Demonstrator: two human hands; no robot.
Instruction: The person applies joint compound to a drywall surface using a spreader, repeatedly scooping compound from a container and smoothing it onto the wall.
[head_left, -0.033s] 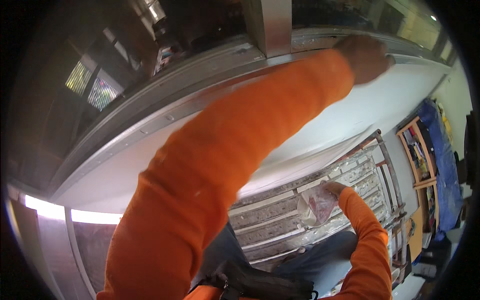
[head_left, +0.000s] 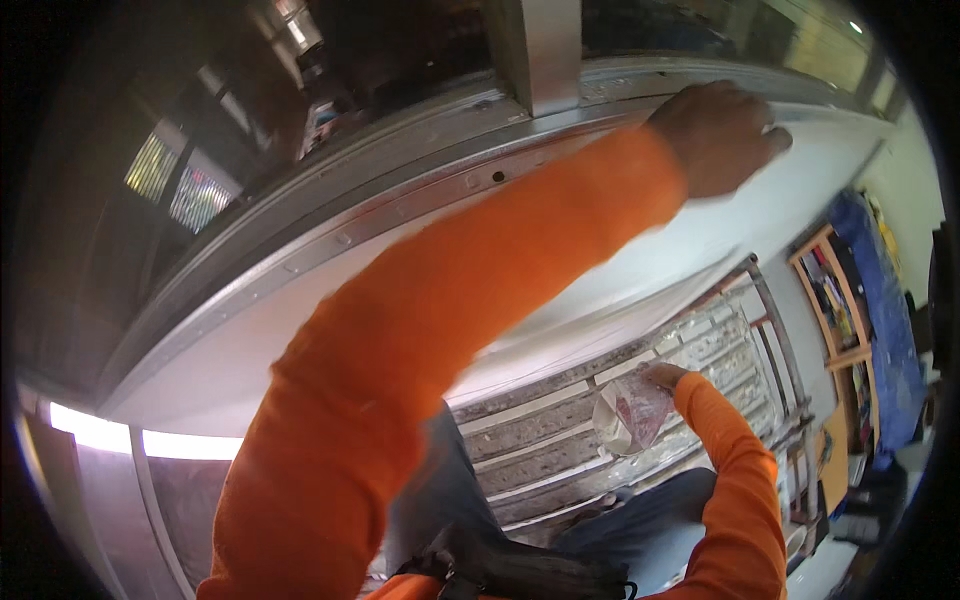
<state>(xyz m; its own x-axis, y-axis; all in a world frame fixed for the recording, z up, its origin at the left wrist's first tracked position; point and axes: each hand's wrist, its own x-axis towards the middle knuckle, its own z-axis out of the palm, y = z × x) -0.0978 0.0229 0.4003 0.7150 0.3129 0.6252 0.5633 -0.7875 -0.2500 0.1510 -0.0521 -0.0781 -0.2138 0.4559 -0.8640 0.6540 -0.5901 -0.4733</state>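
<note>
My left hand [head_left: 727, 140], at the end of a raised orange sleeve, reaches across to the upper right against the metal window sill [head_left: 630, 88] and the top of a white panel [head_left: 812, 160]; its fingers are curled, and whatever they hold is hidden. A perforated metal strip [head_left: 440, 190] runs along the panel's top, with a dark round hole beside my sleeve. Lower down, my right hand [head_left: 662, 375] grips a crumpled plastic bag [head_left: 630, 410] with whitish and reddish patches, held above the scaffold planks.
My legs [head_left: 640, 510] are over a paint-spattered slatted scaffold platform [head_left: 530, 440] with tube rails [head_left: 765, 290]. Far below at right stand a wooden shelf unit [head_left: 840, 350], a blue sheet [head_left: 890, 340] and stacked items. Dark glass [head_left: 390, 50] and a metal post [head_left: 550, 60] are at the top.
My left hand and forearm have shifted slightly downward, showing more of the metal strip and its hole. My right hand with the bag has barely moved.
</note>
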